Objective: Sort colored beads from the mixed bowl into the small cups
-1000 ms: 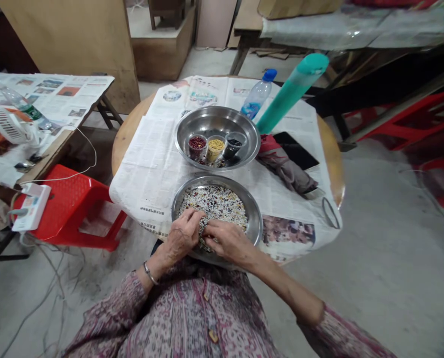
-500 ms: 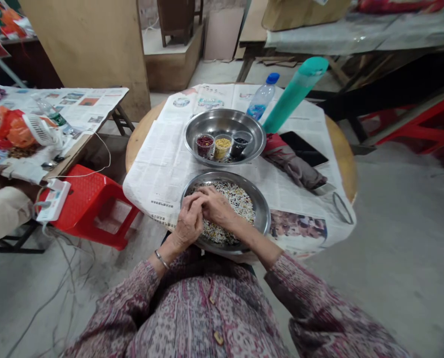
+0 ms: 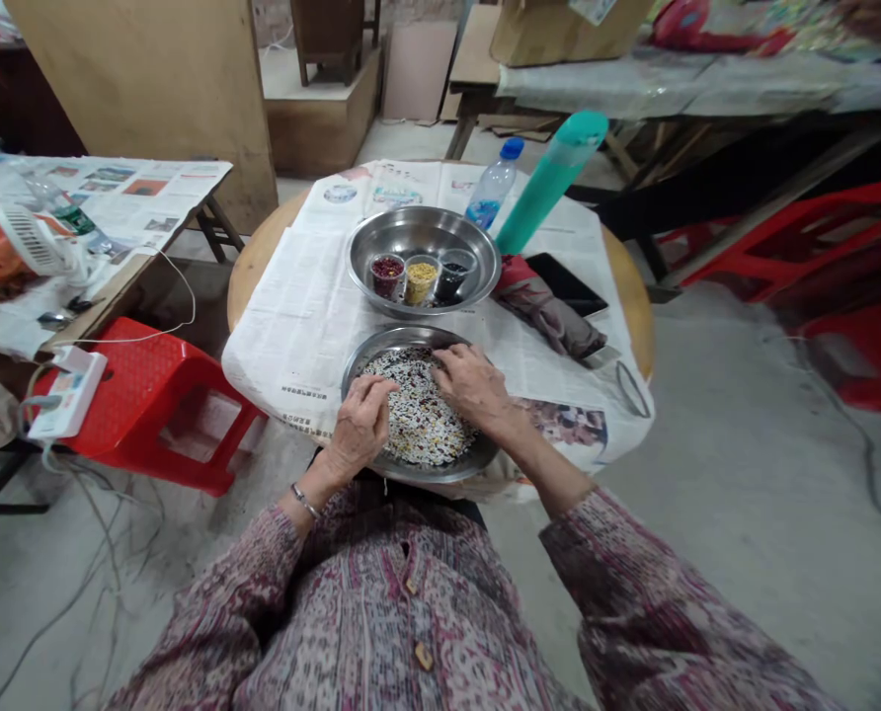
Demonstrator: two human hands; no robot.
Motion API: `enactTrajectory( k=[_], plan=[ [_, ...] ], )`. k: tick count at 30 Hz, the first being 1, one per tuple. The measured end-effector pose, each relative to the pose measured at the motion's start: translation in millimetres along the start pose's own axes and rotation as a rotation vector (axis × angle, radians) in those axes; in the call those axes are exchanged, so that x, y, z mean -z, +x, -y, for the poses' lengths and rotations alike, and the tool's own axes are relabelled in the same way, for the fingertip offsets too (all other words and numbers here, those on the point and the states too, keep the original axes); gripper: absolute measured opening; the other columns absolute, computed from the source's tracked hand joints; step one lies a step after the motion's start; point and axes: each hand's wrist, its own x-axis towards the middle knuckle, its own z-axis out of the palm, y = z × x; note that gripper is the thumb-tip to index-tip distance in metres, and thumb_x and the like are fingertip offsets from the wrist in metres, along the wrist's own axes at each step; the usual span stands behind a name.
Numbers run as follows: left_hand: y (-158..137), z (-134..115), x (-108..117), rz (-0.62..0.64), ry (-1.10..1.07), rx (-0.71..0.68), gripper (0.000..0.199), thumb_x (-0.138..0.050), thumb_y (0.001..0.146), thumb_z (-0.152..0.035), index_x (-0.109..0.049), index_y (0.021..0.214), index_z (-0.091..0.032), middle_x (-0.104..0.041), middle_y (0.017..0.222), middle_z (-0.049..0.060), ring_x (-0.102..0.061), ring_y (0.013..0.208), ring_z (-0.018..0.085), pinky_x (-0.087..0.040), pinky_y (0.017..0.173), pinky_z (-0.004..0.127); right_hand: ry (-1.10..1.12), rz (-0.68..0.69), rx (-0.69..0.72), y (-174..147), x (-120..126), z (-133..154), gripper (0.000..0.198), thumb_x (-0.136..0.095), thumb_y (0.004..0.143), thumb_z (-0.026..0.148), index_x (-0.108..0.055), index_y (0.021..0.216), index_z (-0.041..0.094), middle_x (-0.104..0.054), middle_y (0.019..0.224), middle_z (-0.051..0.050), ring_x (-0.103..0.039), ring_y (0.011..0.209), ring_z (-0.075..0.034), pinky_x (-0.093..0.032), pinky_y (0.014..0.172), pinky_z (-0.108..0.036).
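A steel basin (image 3: pixel 485 449) near me holds a layer of mixed white grains and dark, red and yellow beans (image 3: pixel 430 434). My left hand (image 3: pixel 362 425) is closed over the basin's left rim, its thumb and fingers pressed together; whatever they hold is hidden. Over the right side of the grains, my right hand (image 3: pixel 476 390) has its fingers bent in a pinch, the tips down at the grains. Behind, a second steel basin (image 3: pixel 426 225) contains a cup of red beans (image 3: pixel 387 276), a cup of yellow beans (image 3: pixel 421 280) and a cup of black beans (image 3: pixel 453 276).
Newspaper (image 3: pixel 284 316) covers the round table. A water bottle (image 3: pixel 492 188), a teal cylinder (image 3: pixel 551 183), a dark tablet-like slab (image 3: pixel 568 284) and a folded umbrella (image 3: pixel 551 314) stand or lie at right. On the left, a red stool (image 3: pixel 159 395) bears a power strip (image 3: pixel 68 393).
My hands were together over the basin's left side; now they are apart. The right hand has moved right, to the grains. The view has shifted slightly to the right.
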Motion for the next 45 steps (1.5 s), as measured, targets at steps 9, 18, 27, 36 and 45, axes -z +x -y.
enactTrajectory(
  k=[9, 18, 27, 36, 45],
  plan=[
    [-1, 1, -1, 0.02, 0.01, -0.009, 0.024, -0.04, 0.098, -0.009, -0.06, 0.109, -0.017, -0.062, 0.106, 0.01, -0.06, 0.106, 0.021, -0.053, 0.097, 0.039, 0.281, 0.354, 0.309, -46, 13, 27, 0.02, -0.059, 0.088, 0.014, -0.071, 0.101, 0.023, -0.069, 0.098, -0.005, -0.064, 0.09, -0.018, -0.048, 0.081, -0.03],
    [-2, 0, -4, 0.019, 0.002, -0.009, 0.024, -0.041, 0.098, -0.008, -0.06, 0.109, -0.016, -0.063, 0.106, 0.009, -0.06, 0.106, 0.02, -0.053, 0.097, 0.039, 0.117, 0.282, 0.338, -41, 9, 30, 0.024, -0.053, 0.094, 0.017, -0.071, 0.109, 0.023, -0.065, 0.097, -0.008, -0.06, 0.093, -0.02, -0.048, 0.078, -0.031],
    [0, -2, -2, 0.104, 0.075, -0.001, 0.023, -0.041, 0.098, -0.008, -0.06, 0.108, -0.016, -0.062, 0.105, 0.008, -0.059, 0.104, 0.021, -0.052, 0.096, 0.038, -0.043, 0.083, -0.008, -39, 10, 11, 0.025, -0.054, 0.094, 0.03, -0.067, 0.113, 0.019, -0.067, 0.106, -0.012, -0.063, 0.096, -0.026, -0.049, 0.08, -0.036],
    [14, -16, 6, 0.639, 0.376, 0.091, 0.017, -0.049, 0.094, -0.009, -0.062, 0.098, -0.018, -0.06, 0.102, 0.006, -0.054, 0.101, 0.021, -0.052, 0.092, 0.034, 0.097, 0.283, 0.144, -58, 7, 39, 0.023, -0.052, 0.092, 0.013, -0.07, 0.104, 0.019, -0.069, 0.097, -0.006, -0.065, 0.086, -0.019, -0.047, 0.076, -0.029],
    [12, -19, 8, 0.624, 0.353, 0.154, 0.032, -0.048, 0.087, 0.001, -0.06, 0.11, -0.018, -0.058, 0.113, 0.006, -0.053, 0.109, 0.02, -0.05, 0.095, 0.032, 0.17, 0.057, 0.138, -37, 18, 13, 0.021, -0.055, 0.089, 0.017, -0.073, 0.096, 0.022, -0.076, 0.099, -0.006, -0.069, 0.091, -0.02, -0.05, 0.081, -0.03]
  ],
)
